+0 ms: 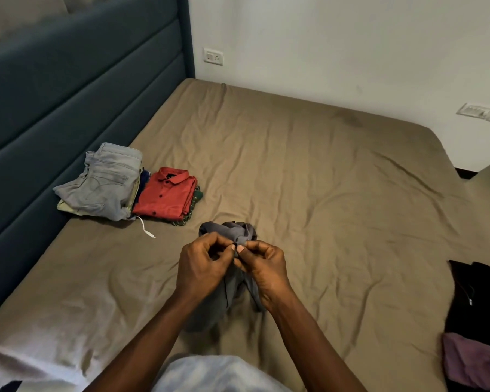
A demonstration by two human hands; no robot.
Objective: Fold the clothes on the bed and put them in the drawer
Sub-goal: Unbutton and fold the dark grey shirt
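A grey shirt [229,230] is held up over the brown bed sheet [323,171], its lower part hanging between my wrists. My left hand [201,264] and my right hand [262,264] meet at its front edge, and the fingertips of both pinch the cloth close together. Near the headboard lie folded grey jeans [105,182] on a small stack, with a folded red shirt [167,193] beside them on top of a green checked garment [194,203].
A dark teal padded headboard [68,94] runs along the left. Black clothing [481,295] and a mauve garment [470,360] lie unfolded at the bed's right edge. A white wall with a socket [213,56] stands behind the bed.
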